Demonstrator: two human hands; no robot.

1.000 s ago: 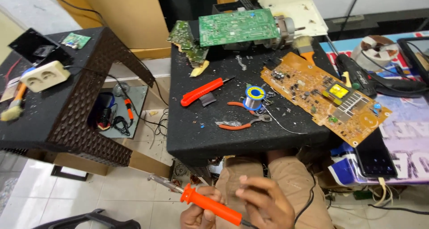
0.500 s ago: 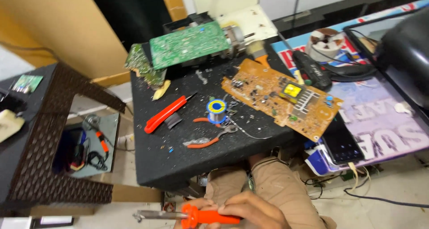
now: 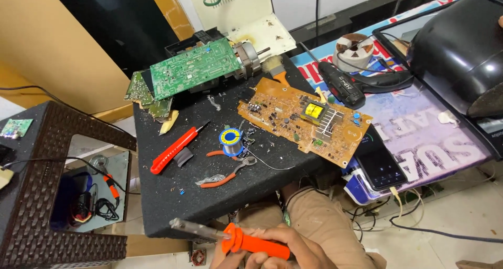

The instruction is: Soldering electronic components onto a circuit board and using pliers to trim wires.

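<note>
An orange-handled soldering iron (image 3: 257,245) lies across the bottom of the head view, its metal barrel (image 3: 194,228) pointing left just below the front edge of the black table (image 3: 173,195). My right hand (image 3: 301,245) is wrapped around the handle. The fingers of my left hand (image 3: 222,259) grip the handle's front end from beneath. Both hands are over my lap, in front of the table. Nearest on the table are orange-handled pliers (image 3: 225,177), a solder spool (image 3: 230,138) and a red utility knife (image 3: 170,151).
A brown circuit board (image 3: 293,119) overhangs the table's right edge, and a green board (image 3: 191,70) lies at the back. A phone (image 3: 380,161), a black gun-shaped tool (image 3: 346,85) and a black casing (image 3: 456,49) sit to the right. A dark wicker stool (image 3: 36,195) stands on the left.
The view has swung left and closer to the table. The soldering iron has stayed low in both hands, its barrel now level and close to the table's front edge.
</note>
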